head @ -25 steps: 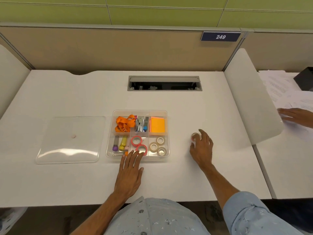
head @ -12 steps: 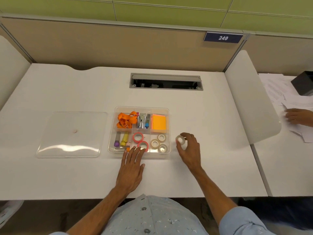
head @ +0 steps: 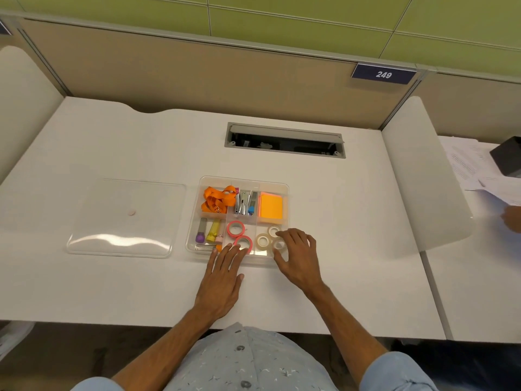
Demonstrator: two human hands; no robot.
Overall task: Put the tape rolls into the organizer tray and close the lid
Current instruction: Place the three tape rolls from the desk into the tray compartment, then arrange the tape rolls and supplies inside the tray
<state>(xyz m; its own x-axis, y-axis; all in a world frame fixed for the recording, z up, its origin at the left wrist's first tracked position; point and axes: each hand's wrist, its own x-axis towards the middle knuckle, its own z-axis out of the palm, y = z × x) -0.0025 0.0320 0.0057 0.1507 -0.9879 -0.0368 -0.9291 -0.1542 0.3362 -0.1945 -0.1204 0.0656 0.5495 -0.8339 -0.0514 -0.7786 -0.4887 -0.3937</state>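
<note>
White worktop [head: 324, 221] holds a clear flat plastic lid [head: 124, 218], lying off, left of a clear compartmented organizer tray [head: 285, 190]. Left hand [head: 222, 277] rests flat, open. Right hand [head: 298, 258], fingers spread, releases among clear tape rolls [head: 263, 240] inside; closing remains.

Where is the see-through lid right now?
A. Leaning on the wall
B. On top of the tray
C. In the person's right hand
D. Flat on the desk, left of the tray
D: the clear lid lies flat on the desk, left of the open organizer tray, and no hand touches it.
</note>
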